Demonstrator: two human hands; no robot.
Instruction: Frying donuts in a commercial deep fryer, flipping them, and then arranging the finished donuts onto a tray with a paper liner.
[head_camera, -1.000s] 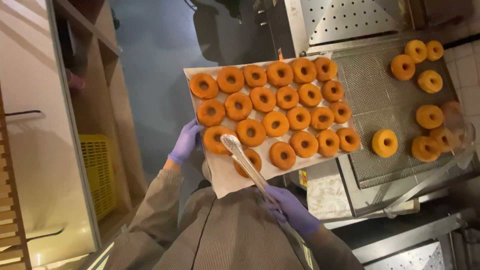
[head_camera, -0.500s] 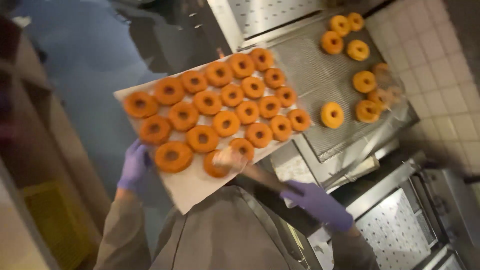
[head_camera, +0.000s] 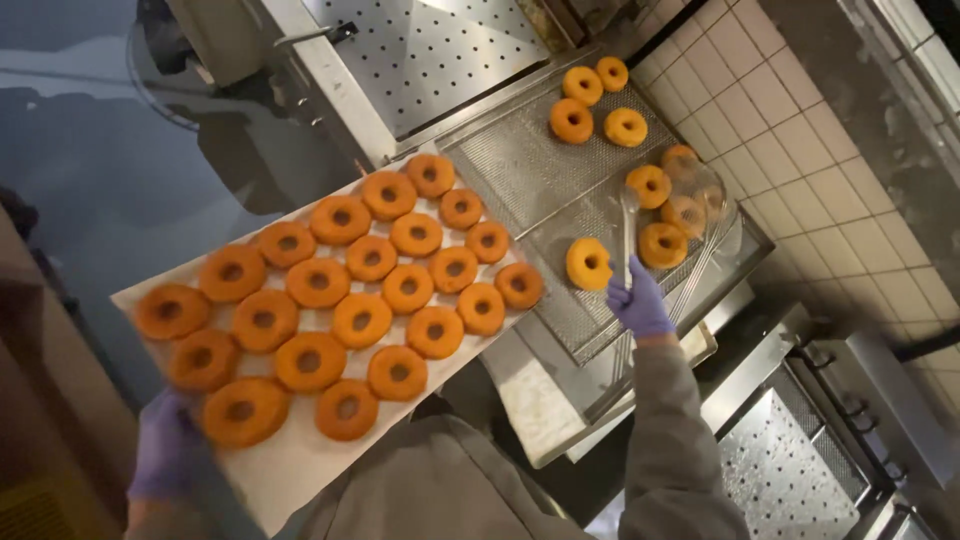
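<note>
My left hand (head_camera: 165, 452), in a purple glove, grips the near left edge of a paper-lined tray (head_camera: 300, 465) that carries several golden ring doughnuts (head_camera: 347, 276) in rows. My right hand (head_camera: 638, 301), also gloved, is shut on metal tongs (head_camera: 628, 228) that point up over the metal draining screen (head_camera: 520, 170), beside a single doughnut (head_camera: 589, 263). Several more doughnuts (head_camera: 597, 103) lie on the screen's far and right parts.
A perforated steel lid (head_camera: 430, 50) stands behind the screen. A tiled wall (head_camera: 800, 130) runs along the right. Lower steel equipment with perforated panels (head_camera: 790, 470) sits at bottom right. A dark wet floor (head_camera: 90, 150) lies to the left.
My right hand has swung the tongs from over the tray out to the screen on the right. The view has tilted and the tray now sits lower left.
</note>
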